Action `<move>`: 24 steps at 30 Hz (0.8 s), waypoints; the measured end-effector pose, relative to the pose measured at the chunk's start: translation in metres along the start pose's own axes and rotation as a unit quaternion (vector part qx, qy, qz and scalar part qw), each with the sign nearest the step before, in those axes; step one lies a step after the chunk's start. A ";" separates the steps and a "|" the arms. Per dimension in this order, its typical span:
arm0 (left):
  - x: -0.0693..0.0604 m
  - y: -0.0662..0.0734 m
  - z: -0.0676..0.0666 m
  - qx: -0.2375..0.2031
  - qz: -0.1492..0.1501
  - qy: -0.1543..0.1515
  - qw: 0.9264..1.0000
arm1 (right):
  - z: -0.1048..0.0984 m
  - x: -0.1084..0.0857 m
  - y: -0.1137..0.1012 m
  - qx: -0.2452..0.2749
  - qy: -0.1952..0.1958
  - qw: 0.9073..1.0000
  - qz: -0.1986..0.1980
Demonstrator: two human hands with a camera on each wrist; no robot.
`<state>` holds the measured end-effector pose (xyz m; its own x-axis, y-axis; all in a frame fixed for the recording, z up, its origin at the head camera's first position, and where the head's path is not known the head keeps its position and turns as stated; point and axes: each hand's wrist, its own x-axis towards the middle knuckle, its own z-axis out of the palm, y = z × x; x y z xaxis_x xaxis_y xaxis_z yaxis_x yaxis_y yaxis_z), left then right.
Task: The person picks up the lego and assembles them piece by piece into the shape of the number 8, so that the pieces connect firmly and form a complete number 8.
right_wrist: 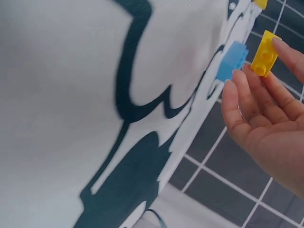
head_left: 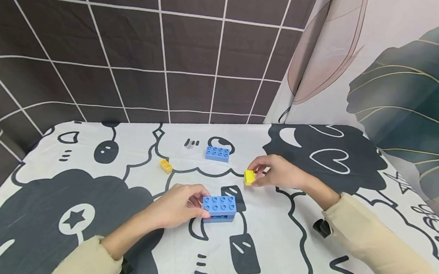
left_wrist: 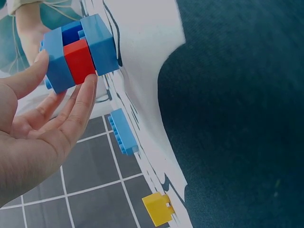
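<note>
Blue stack [head_left: 219,209], a red brick [left_wrist: 80,61] between its layers, near the cloth's middle; the left hand [head_left: 177,206] grips one end between thumb and fingers. Beyond it, the right hand [head_left: 278,171] pinches a yellow brick [head_left: 249,178]. Farther out on the cloth [head_left: 275,262]: a loose blue brick [head_left: 217,154], studs up; left of this, a second yellow brick [head_left: 165,166].

Rear wall [head_left: 134,40]: dark, with white grid lines. Right side: pale hanging fabric [head_left: 391,21], large leaf pattern. Tabletop [head_left: 277,244]: white covering, dark cartoon print.
</note>
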<state>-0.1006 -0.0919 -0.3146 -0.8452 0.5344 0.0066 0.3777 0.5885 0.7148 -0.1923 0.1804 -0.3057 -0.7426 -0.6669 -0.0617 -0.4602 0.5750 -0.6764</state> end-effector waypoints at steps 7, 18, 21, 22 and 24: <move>0.000 0.000 0.000 -0.006 0.000 0.000 1.000 | 0.002 -0.005 -0.019 0.005 -0.018 1.000 -0.022; 0.000 0.001 -0.001 -0.010 -0.002 -0.004 1.000 | 0.006 -0.012 -0.039 -0.022 -0.036 0.995 -0.089; 0.000 0.002 -0.002 -0.012 -0.006 -0.005 1.000 | 0.008 -0.014 -0.044 -0.026 -0.031 0.993 -0.111; 0.000 0.002 -0.002 -0.013 -0.007 -0.005 1.000 | 0.009 -0.014 -0.045 -0.027 -0.028 0.992 -0.117; 0.000 0.002 -0.002 -0.013 -0.009 -0.005 1.000 | 0.011 -0.015 -0.048 -0.028 -0.025 0.991 -0.125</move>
<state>-0.1005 -0.0917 -0.3120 -0.8476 0.5304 -0.0136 0.3522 0.5817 0.7332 -0.1539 0.1580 -0.2804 -0.5769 -0.8142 0.0657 -0.6543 0.4125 -0.6338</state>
